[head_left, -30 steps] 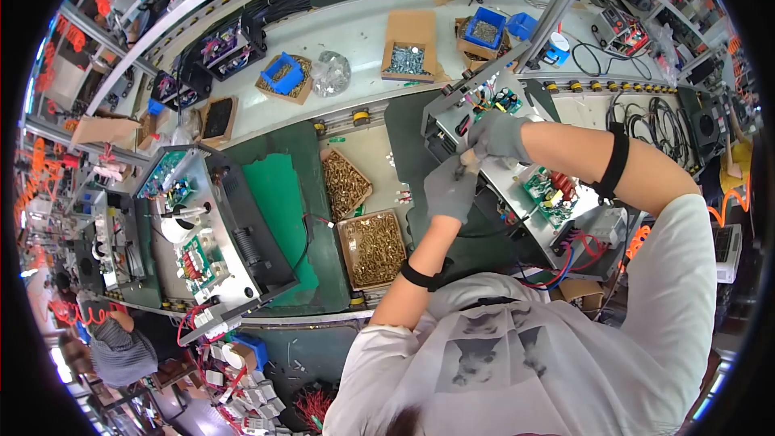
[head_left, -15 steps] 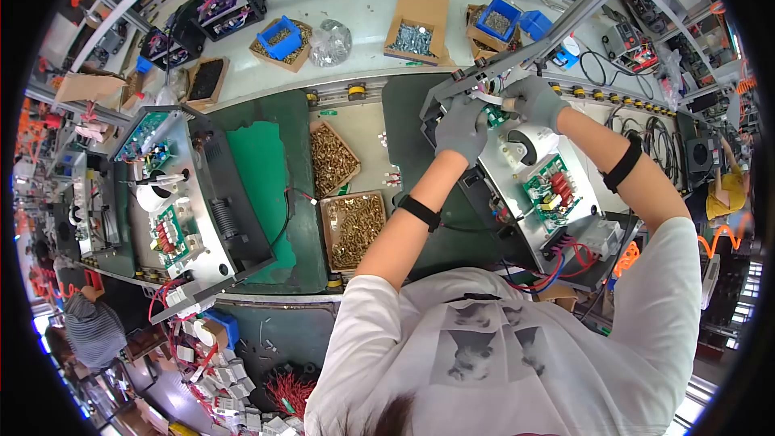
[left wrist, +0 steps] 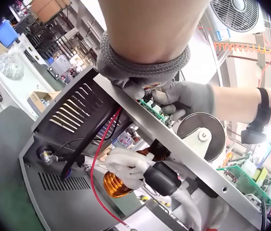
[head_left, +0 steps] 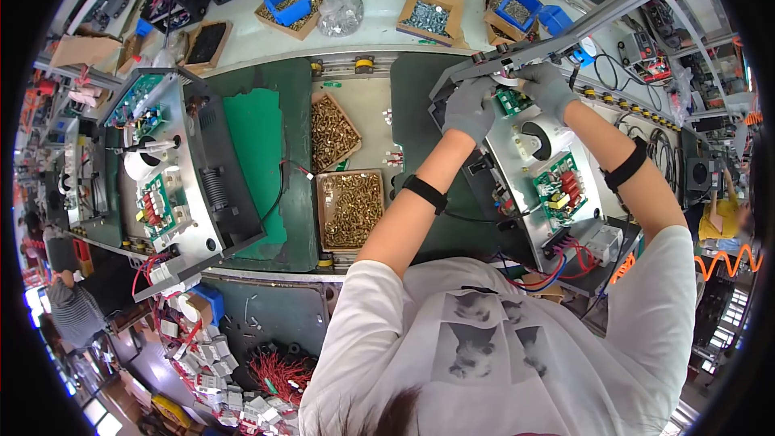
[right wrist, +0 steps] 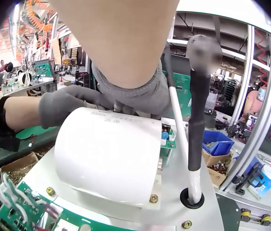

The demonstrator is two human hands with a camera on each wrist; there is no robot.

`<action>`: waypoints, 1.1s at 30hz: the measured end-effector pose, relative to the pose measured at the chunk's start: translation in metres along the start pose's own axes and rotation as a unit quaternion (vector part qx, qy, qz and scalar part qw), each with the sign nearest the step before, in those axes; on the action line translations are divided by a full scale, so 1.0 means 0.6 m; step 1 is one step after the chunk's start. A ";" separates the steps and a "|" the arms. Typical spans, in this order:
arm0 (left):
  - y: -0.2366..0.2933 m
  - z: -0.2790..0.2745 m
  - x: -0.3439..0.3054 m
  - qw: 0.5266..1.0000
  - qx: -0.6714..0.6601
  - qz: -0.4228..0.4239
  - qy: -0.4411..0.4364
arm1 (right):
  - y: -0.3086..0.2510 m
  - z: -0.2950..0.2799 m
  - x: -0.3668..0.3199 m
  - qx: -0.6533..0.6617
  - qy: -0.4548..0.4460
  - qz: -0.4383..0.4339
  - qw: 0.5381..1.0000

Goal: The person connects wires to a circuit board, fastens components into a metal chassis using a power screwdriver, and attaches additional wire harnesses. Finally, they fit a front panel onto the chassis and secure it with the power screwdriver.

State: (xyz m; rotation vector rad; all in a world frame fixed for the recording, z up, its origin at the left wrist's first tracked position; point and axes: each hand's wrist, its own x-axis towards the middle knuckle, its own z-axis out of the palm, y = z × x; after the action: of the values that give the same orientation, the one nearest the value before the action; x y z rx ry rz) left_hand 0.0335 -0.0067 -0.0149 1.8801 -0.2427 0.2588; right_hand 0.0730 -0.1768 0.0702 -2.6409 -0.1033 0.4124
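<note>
My gloved left hand (head_left: 470, 109) and gloved right hand (head_left: 549, 90) meet at the far end of the right-hand metal chassis (head_left: 502, 163). Their fingers bend in close over a small green circuit board (left wrist: 155, 111) on that plate. A short white piece (head_left: 507, 80) shows between the two hands. The fingertips are largely hidden, and I cannot tell what they hold. A big white cylinder (right wrist: 109, 154) stands on the plate just nearer than the right hand. Beside it rises a white cable with a black sleeve (right wrist: 197, 120). A second board with red parts (head_left: 561, 190) lies closer to me.
A similar chassis (head_left: 190, 194) stands on the left. Between them are two boxes of brass-coloured fasteners (head_left: 351, 208). Across the back bench sit a carton of silver screws (head_left: 428, 18) and blue bins (head_left: 518, 8). Red and blue wires (head_left: 537, 278) hang over the chassis's near end.
Earlier both hands were together over the chassis, hiding the white cylinder. They have moved to its far end and spread slightly apart, exposing the cylinder. The head view has shifted.
</note>
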 end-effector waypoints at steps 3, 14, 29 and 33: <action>0.004 0.003 -0.004 1.000 -0.012 0.002 0.018 | 0.017 0.011 0.001 0.033 0.026 -0.023 0.999; 0.011 -0.008 -0.005 1.000 -0.022 0.011 0.006 | -0.007 0.000 -0.005 0.042 -0.011 0.036 0.998; 0.014 -0.016 -0.013 0.999 0.023 0.016 -0.039 | -0.021 0.028 -0.049 -0.229 0.138 -0.140 0.953; 0.018 -0.007 -0.007 0.998 0.051 0.008 -0.028 | -0.020 0.026 -0.055 -0.300 0.126 -0.169 0.930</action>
State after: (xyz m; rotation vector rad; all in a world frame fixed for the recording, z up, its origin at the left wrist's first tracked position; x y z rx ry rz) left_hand 0.0259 -0.0060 -0.0054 1.9889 -0.2873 0.2334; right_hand 0.0368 -0.1639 0.0716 -3.1511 -0.6887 -0.1019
